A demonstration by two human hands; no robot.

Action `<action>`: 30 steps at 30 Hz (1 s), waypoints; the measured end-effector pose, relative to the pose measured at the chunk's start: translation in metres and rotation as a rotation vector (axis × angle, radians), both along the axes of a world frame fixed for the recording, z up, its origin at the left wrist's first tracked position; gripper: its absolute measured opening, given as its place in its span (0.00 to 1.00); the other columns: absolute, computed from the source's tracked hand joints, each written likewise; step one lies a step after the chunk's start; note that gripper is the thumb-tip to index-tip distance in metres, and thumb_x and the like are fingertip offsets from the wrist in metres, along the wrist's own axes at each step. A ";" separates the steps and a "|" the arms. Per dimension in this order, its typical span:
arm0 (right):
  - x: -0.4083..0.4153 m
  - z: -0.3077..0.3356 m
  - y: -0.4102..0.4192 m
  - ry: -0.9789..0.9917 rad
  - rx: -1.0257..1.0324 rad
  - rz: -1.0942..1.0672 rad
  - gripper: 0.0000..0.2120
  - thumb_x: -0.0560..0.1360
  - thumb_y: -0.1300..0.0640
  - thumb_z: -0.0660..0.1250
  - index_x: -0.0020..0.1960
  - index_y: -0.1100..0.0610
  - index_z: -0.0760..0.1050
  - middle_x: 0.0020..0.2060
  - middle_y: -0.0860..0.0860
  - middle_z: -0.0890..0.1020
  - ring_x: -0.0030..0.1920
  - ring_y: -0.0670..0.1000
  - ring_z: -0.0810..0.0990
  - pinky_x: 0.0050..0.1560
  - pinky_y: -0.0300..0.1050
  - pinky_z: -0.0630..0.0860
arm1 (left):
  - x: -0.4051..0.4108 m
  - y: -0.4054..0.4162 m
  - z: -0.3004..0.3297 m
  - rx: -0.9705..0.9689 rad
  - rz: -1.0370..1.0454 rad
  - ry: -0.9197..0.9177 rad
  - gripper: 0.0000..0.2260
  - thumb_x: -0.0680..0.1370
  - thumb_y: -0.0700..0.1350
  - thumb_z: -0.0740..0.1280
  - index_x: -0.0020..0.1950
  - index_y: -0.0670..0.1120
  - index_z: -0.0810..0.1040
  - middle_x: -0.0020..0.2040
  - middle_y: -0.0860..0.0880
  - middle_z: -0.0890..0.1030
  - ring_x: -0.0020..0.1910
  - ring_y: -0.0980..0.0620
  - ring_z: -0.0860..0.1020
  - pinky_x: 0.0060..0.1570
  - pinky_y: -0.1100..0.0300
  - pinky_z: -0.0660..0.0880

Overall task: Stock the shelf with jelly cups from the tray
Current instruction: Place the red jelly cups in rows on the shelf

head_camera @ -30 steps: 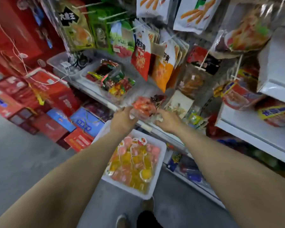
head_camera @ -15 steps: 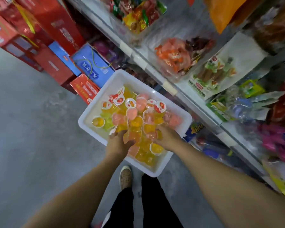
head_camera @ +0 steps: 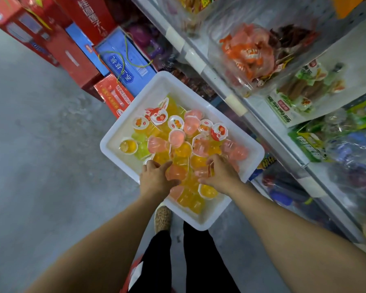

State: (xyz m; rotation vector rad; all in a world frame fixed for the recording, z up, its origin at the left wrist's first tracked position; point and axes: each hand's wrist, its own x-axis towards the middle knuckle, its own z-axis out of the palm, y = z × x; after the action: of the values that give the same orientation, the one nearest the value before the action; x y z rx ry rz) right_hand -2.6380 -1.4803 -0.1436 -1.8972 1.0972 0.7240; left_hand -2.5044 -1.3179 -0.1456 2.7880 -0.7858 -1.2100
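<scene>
Shelf unit (head_camera: 268, 132) is running along the right side, far-left to near-right; its clear bin (head_camera: 251, 56) w/ orange-wrapped snacks is sitting up at the far right, above and well apart from the tray. Red and blue gift boxes (head_camera: 123, 64) are stacking up on the floor at far left. White plastic tray (head_camera: 123, 132) is sitting low in the middle, just in front of the shelf edge, w/ the person's legs and a shoe (head_camera: 162, 218) showing under its near side.

Jelly cups (head_camera: 178, 144) are lying in a loose heap inside the tray: yellow, pink, a few green, some lid-up, many tipped on their sides.

Both hands are working the near end of the heap. Left hand (head_camera: 155, 179) is curling around a pink cup (head_camera: 176, 172), thumb and fingers wrapping it. Right hand (head_camera: 221, 175) is reaching in palm-down, fingers bending over a pale pink cup (head_camera: 202, 171); looks like it's pinching it, though the grip is partly hidden.

Judging by this, it's the grab step, w/ most of the stock still in the tray.

Risks: cups are slick and piled, so grabbing more than one per hand is likely to be dropping some on the lift to the bin. Squeezing too hard could be popping a foil lid. Dragging through the heap could be flicking neighbours over the low tray wall onto the floor.
</scene>
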 end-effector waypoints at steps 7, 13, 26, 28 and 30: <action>-0.007 -0.002 0.016 -0.035 -0.037 -0.069 0.24 0.69 0.50 0.79 0.55 0.48 0.66 0.56 0.49 0.73 0.56 0.52 0.75 0.50 0.44 0.74 | -0.012 0.003 -0.002 -0.092 0.022 -0.036 0.29 0.71 0.65 0.71 0.70 0.63 0.71 0.60 0.47 0.69 0.63 0.46 0.66 0.63 0.53 0.67; -0.008 0.004 0.022 -0.077 -0.068 -0.192 0.26 0.70 0.48 0.78 0.58 0.48 0.65 0.55 0.46 0.75 0.53 0.49 0.75 0.48 0.41 0.72 | -0.011 0.008 -0.001 -0.156 0.077 -0.003 0.27 0.70 0.63 0.72 0.68 0.64 0.72 0.61 0.49 0.70 0.64 0.47 0.65 0.63 0.54 0.67; -0.014 0.064 0.045 -0.266 -0.104 -0.512 0.21 0.70 0.49 0.78 0.57 0.50 0.73 0.53 0.48 0.77 0.50 0.48 0.76 0.38 0.34 0.69 | 0.017 0.032 0.053 -0.479 0.366 0.302 0.23 0.68 0.48 0.80 0.58 0.50 0.74 0.51 0.51 0.80 0.47 0.51 0.77 0.45 0.58 0.75; -0.011 0.084 0.048 -0.314 -0.140 -0.520 0.17 0.70 0.51 0.77 0.56 0.50 0.75 0.53 0.48 0.78 0.49 0.48 0.76 0.41 0.35 0.70 | 0.025 0.031 0.076 -0.521 0.410 0.331 0.23 0.69 0.46 0.79 0.59 0.50 0.73 0.49 0.49 0.81 0.44 0.51 0.79 0.38 0.62 0.76; -0.008 0.110 0.048 -0.380 -0.201 -0.513 0.14 0.70 0.50 0.77 0.54 0.48 0.78 0.52 0.49 0.79 0.48 0.47 0.78 0.42 0.36 0.72 | 0.031 0.027 0.101 -0.582 0.434 0.332 0.22 0.69 0.48 0.79 0.59 0.52 0.74 0.51 0.50 0.80 0.46 0.51 0.80 0.35 0.65 0.75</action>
State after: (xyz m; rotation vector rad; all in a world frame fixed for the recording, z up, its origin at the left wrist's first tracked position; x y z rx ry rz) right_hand -2.6461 -1.4320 -0.0339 -1.7071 1.3598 -0.0343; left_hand -2.4730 -1.2910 -0.0445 2.0704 -0.3888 -1.0945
